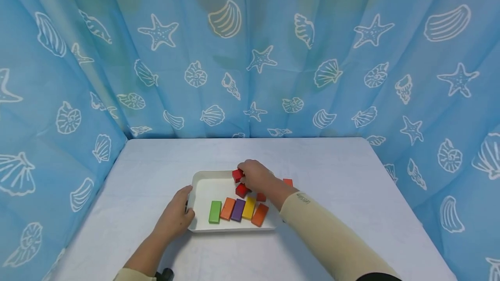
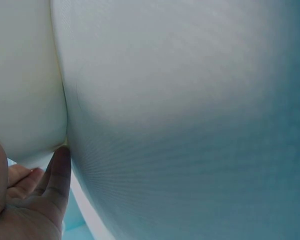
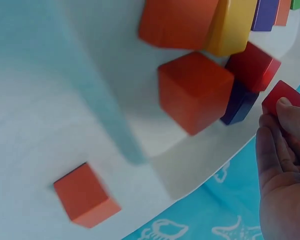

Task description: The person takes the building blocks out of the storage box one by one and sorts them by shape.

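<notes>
My right hand (image 1: pixel 255 176) pinches a red cube (image 3: pixel 282 96) between thumb and fingers, over the far side of the white tray (image 1: pixel 203 185). Just below it lies another red block (image 1: pixel 241 190), beside an orange cube (image 3: pixel 196 92) and a dark purple block (image 3: pixel 239 104). Along the tray's near side is a row of blocks: green (image 1: pixel 215 211), orange (image 1: pixel 228 208), purple (image 1: pixel 238 210), yellow (image 1: pixel 248 208) and a second orange block (image 1: pixel 259 215). My left hand (image 1: pixel 175 213) holds the tray's left wall; the left wrist view shows its fingers at the tray's edge.
Outside the tray, to its right, an orange cube (image 3: pixel 86 196) lies on the white table (image 1: pixel 332 172). A blue curtain (image 1: pixel 250 77) with shells and starfish stands behind the table and at both sides.
</notes>
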A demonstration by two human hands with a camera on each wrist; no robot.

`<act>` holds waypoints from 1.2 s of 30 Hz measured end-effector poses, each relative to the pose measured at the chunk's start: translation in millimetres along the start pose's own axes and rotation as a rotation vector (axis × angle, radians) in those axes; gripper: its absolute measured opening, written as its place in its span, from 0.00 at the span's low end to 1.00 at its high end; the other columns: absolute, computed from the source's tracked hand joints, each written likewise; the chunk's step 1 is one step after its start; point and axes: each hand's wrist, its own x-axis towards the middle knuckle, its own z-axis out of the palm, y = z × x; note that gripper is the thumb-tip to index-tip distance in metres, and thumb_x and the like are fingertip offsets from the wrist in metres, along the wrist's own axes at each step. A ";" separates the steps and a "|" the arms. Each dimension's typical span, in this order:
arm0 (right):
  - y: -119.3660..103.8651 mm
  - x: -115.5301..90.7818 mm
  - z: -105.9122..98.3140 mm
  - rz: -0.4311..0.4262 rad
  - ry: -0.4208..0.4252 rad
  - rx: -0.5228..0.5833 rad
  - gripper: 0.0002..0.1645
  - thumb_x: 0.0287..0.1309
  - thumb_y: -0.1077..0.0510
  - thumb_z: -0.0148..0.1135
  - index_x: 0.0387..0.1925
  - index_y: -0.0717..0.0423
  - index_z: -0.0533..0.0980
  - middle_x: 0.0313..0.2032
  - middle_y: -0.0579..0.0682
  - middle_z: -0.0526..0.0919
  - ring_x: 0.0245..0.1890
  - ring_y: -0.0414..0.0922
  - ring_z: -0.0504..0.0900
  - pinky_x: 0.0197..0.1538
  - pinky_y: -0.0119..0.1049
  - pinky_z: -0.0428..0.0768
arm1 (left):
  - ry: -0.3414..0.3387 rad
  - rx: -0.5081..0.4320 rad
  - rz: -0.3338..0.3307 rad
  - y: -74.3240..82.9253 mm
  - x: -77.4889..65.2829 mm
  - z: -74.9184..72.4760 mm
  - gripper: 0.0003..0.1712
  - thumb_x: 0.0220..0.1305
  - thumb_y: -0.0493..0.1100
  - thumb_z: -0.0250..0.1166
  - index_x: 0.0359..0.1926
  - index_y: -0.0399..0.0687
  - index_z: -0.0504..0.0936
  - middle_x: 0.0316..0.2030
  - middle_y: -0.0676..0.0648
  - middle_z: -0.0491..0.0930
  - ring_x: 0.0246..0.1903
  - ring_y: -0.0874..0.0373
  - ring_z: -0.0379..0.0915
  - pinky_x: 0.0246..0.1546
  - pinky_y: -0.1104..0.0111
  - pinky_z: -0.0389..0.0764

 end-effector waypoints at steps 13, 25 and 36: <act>25.8 -14.3 -15.4 0.030 0.059 -0.002 0.31 0.69 0.59 0.73 0.70 0.57 0.77 0.50 0.52 0.82 0.50 0.48 0.79 0.60 0.43 0.87 | -0.012 0.013 -0.004 -2.2 1.4 1.7 0.41 0.70 0.31 0.60 0.81 0.32 0.57 0.79 0.31 0.59 0.77 0.33 0.56 0.77 0.41 0.60; 60.3 -28.3 -32.4 0.103 0.094 0.018 0.34 0.65 0.60 0.76 0.70 0.57 0.76 0.51 0.54 0.82 0.51 0.50 0.79 0.57 0.45 0.88 | -0.016 0.010 -0.018 -1.7 1.0 6.5 0.42 0.71 0.32 0.60 0.82 0.33 0.57 0.80 0.31 0.57 0.78 0.34 0.54 0.77 0.41 0.59; 105.8 -41.5 -47.1 0.141 0.118 0.050 0.38 0.59 0.62 0.79 0.70 0.60 0.75 0.54 0.57 0.81 0.52 0.53 0.80 0.50 0.44 0.91 | -0.036 0.023 -0.017 3.1 0.3 -1.0 0.42 0.71 0.32 0.60 0.82 0.33 0.56 0.80 0.31 0.56 0.78 0.33 0.53 0.78 0.41 0.57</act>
